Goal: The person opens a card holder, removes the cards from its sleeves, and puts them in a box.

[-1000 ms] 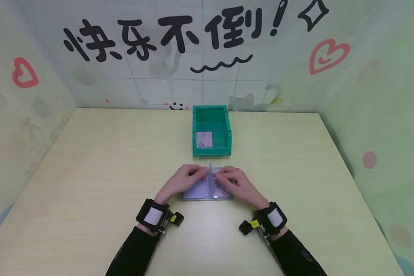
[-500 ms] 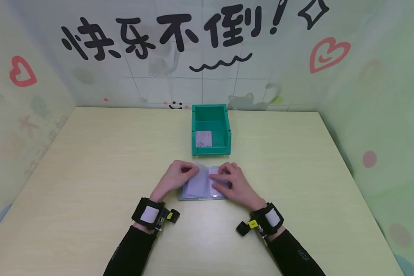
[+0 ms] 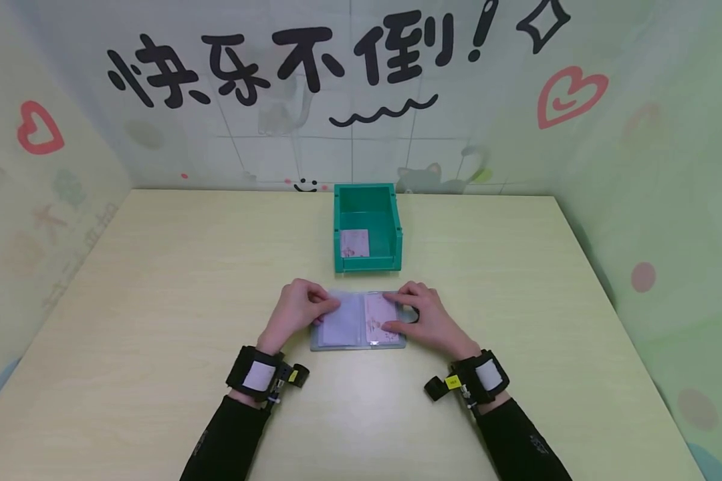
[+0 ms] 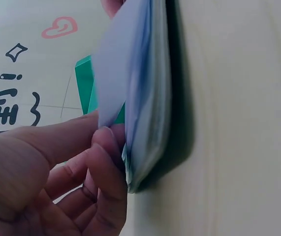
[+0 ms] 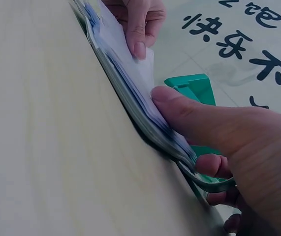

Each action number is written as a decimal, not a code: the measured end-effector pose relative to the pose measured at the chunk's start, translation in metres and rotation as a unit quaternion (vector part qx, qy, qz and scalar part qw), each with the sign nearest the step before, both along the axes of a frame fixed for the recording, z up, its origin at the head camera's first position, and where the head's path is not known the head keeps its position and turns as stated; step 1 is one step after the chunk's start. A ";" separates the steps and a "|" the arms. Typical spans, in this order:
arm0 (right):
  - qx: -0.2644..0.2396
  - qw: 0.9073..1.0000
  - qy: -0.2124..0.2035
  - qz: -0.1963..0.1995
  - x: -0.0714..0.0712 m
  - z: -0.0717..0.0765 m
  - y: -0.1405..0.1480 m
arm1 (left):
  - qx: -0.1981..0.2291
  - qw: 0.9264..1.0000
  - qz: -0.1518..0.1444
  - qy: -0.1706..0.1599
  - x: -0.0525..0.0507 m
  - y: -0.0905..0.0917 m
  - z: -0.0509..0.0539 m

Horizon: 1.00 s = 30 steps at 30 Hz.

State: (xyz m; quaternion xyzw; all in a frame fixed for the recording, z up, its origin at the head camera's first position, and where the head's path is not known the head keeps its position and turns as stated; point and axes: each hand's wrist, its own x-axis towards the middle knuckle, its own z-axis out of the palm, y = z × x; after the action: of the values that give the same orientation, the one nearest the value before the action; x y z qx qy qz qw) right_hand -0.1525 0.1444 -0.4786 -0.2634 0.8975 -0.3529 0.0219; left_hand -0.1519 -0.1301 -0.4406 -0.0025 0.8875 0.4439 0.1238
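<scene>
A small album of clear sleeves [image 3: 343, 327] lies spread open on the table. A pink patterned card [image 3: 378, 312] shows in its right-hand page. At the left page's upper outer edge, my left hand [image 3: 297, 310] pinches a sleeve page [image 4: 118, 64] between thumb and fingers; in the left wrist view that leaf lifts away from the stack. My right hand [image 3: 430, 319] rests on the right page, thumb and forefinger spread apart over the card. The right wrist view has its thumb [image 5: 172, 101] touching the pages, other fingers by the cover's raised edge [image 5: 211, 186].
A green bin [image 3: 368, 264] stands behind the album, with a pink card [image 3: 354, 243] inside at its front left. Light wooden tabletop [image 3: 156, 280] surrounds them. A printed backdrop [image 3: 247, 147] rises at the table's back and sides.
A page that stood upright between my hands has been turned over to the left. My left hand has moved left; my right hand went left across the right page, then back right, uncovering the card.
</scene>
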 end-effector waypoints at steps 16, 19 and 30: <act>0.049 0.999 0.000 -0.019 -0.002 0.006 0.002 | -0.055 0.998 0.028 0.025 0.004 0.007 0.003; 0.050 0.999 -0.001 -0.020 -0.002 0.006 0.003 | -0.029 0.998 0.014 0.057 0.007 0.015 0.005; 0.050 0.998 0.018 -0.027 -0.003 -0.001 0.002 | -0.002 0.996 -0.047 0.080 0.017 0.045 0.005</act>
State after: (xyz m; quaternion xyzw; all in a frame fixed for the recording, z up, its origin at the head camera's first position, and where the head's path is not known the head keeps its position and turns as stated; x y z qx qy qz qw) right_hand -0.1550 0.1466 -0.4796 -0.2442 0.9212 -0.3027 0.0093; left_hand -0.1349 -0.0848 -0.4360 0.0743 0.8945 0.4346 0.0736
